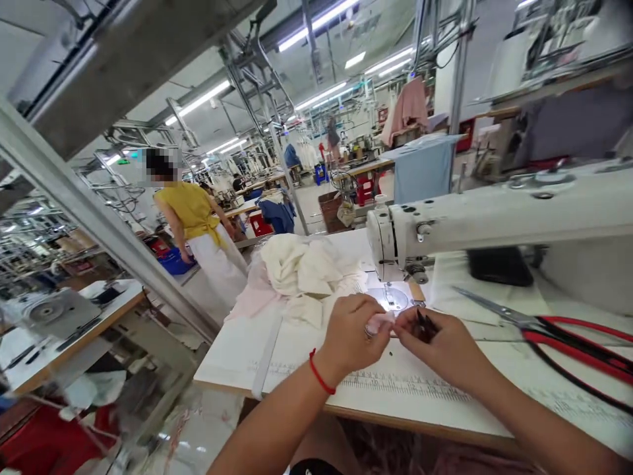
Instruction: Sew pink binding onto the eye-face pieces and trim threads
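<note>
My left hand [357, 333], with a red string at its wrist, is closed on a small piece of pale pink fabric [380, 322]. Fingertips of my right hand [440, 343] meet the fabric's edge. A small dark tool [426, 324] is tucked in my right hand; its kind is mostly hidden by the fingers. Both hands are just in front of the lit needle area of a white sewing machine [475, 214]. Large scissors [529, 322] with red and black handles lie to the right of my right hand.
Crumpled cream fabric [297, 267] and pink fabric [254, 293] lie left of the machine. A printed ruler scale [410, 386] runs along the table's front. A metal post [113, 218] slants at left. Beyond it, a person in a yellow top [195, 211] stands.
</note>
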{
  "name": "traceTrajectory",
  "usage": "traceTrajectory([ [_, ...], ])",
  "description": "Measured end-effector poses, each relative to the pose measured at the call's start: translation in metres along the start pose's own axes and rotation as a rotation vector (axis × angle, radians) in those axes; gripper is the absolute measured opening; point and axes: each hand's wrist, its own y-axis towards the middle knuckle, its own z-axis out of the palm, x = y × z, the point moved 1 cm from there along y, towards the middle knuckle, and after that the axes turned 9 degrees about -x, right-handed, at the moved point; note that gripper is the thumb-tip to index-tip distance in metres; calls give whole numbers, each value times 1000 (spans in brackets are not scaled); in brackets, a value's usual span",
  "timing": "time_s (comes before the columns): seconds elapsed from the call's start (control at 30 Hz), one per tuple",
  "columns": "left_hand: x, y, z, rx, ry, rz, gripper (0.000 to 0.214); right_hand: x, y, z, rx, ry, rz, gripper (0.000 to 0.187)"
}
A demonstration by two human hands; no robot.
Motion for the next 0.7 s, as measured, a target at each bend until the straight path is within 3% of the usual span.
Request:
traceTrajectory([
  [0.13, -4, -3, -1, 7, 66, 14, 15, 8, -1, 9, 46, 58, -22, 27],
  [0.27, -4, -4, -1, 67, 42, -8, 10, 14, -1, 6, 90, 75, -39, 27],
  [0.5, 15, -3, 2, 53, -126, -313, 13, 25, -3, -2, 135, 108, -126, 23],
  [0.7, 23, -4, 5, 186, -396, -499, 34, 5, -2, 2, 5, 128, -105, 27],
])
